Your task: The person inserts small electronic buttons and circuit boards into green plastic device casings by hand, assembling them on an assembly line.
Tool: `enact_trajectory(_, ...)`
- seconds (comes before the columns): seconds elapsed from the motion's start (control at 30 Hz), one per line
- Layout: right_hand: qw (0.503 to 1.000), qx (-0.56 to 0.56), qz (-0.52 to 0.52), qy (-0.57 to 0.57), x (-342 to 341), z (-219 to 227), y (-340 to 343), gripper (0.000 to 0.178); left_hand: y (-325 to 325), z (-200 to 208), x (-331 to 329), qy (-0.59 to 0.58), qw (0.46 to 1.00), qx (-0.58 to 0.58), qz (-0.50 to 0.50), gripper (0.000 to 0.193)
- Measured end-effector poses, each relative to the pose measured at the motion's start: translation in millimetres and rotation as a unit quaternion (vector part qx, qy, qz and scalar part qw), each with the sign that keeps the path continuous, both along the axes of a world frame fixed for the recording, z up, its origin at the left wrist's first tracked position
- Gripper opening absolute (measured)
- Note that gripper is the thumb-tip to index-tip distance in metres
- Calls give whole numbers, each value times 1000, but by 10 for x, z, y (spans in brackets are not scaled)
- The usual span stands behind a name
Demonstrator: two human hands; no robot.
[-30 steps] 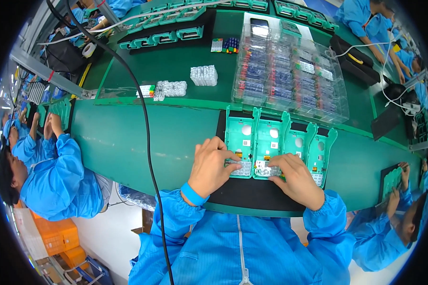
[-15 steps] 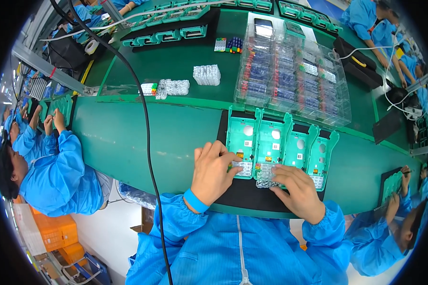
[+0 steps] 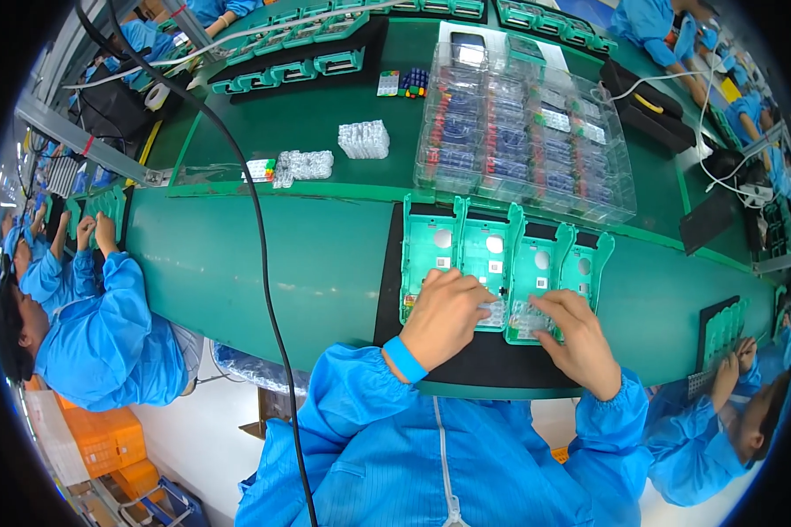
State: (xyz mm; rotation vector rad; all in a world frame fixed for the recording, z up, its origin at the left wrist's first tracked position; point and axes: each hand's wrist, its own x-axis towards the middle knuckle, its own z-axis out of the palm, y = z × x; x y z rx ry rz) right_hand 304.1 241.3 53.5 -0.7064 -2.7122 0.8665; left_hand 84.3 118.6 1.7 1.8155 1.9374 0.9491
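Observation:
Several green plastic housings (image 3: 475, 235) stand side by side with their open faces up. My left hand (image 3: 446, 318) reaches across the first housing, its fingers curled and pinching at a translucent keypad (image 3: 493, 314) in the lower end of the second. Beside it, my right hand (image 3: 582, 341) is closed on another translucent keypad (image 3: 526, 323) between thumb and fingers, at the lower end of the third housing. My left fingers partly hide the first housing's lower end, and my right hand covers that of the fourth.
Beneath the housings lies a black mat (image 3: 466, 364). A clear tray (image 3: 523, 132) of parts sits behind them. Stacked translucent keypads (image 3: 363, 140) and a keypad pile (image 3: 303, 167) lie farther left. A black cable (image 3: 264, 255) hangs across the view. Co-workers sit on both sides.
My left hand has moved right from the first housing to the second. My right hand has shifted right with a translucent keypad, from the second housing to the third. The view has shifted slightly.

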Motion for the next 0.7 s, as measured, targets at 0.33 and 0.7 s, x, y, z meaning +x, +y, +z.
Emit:
enact_trajectory(0.33, 996, 65, 65, -4, 164, 19, -13, 54, 92, 95, -86, 38, 995, -87, -36, 14)
enact_trajectory(0.7, 989, 109, 101, -12, 368, -109, -225, 48, 186, 189, 13, 143, 983, -86, -71, 3)
